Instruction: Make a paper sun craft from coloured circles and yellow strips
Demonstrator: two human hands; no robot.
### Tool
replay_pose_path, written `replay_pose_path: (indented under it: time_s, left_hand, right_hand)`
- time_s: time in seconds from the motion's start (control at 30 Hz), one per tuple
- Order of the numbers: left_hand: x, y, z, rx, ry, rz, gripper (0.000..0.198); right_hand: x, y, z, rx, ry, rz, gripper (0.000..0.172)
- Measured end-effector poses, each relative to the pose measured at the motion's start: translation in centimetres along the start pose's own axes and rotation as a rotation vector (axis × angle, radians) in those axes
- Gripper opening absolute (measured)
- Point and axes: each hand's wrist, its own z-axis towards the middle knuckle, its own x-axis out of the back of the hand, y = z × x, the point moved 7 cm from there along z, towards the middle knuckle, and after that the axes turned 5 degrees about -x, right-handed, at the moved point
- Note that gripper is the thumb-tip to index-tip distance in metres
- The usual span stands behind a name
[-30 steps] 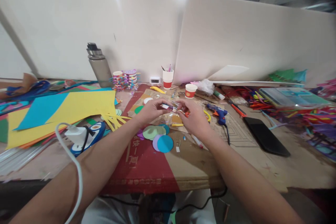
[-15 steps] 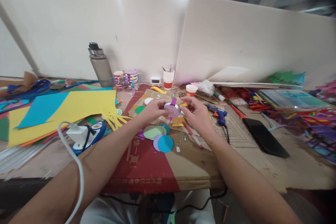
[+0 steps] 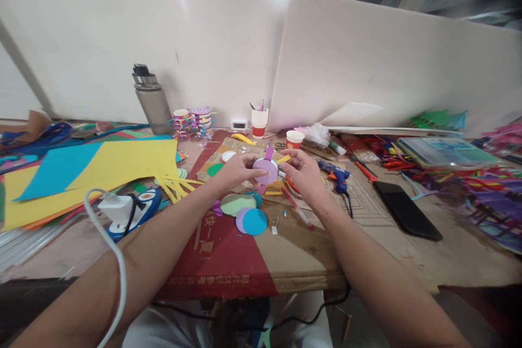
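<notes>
My left hand [image 3: 238,171] grips a round paper piece with a purple disc face [image 3: 266,174], its thumb lying across the front. A darker purple strip [image 3: 269,153] sticks up from the top of the disc. At the disc's right edge, my right hand [image 3: 305,174] is closed on a short yellow paper strip [image 3: 284,159]; whether the strip touches the disc I cannot tell. Just below the hands lie a blue paper disc [image 3: 255,222], a lilac disc partly under it, and a pale green disc [image 3: 234,204]. A pen with a red end [image 3: 299,209] rests below my right hand.
A blue glue gun [image 3: 339,178] and a black phone [image 3: 405,210] lie to the right. Yellow and blue paper sheets [image 3: 122,168] and a power strip [image 3: 147,204] with a white plug are left. Behind stand a bottle [image 3: 153,103], paper cups [image 3: 294,139] and a small clock [image 3: 238,124].
The purple disc has turned to face me more fully. The yellow strip shows more clearly at my right fingers, which have come slightly closer to the disc. The whole view has shifted slightly.
</notes>
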Motion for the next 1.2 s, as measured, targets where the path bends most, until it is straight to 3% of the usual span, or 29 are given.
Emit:
replay_pose_path:
  time_s: [0.23,0.7,1.2]
  left_hand:
    - [0.2,0.0,0.0,-0.007,0.022,0.012,0.040]
    - [0.0,0.3,-0.2,0.044,0.038,-0.028,0.045]
    - [0.2,-0.9,0.4,0.090,0.067,-0.075,0.046]
  right_hand:
    - [0.0,0.1,0.1,0.002,0.000,-0.022,0.036]
    - [-0.4,1.5,0.5,-0.116,-0.014,0.208,0.037]
    - [-1.0,2.5,0.8,-0.174,-0.044,0.291,0.032]
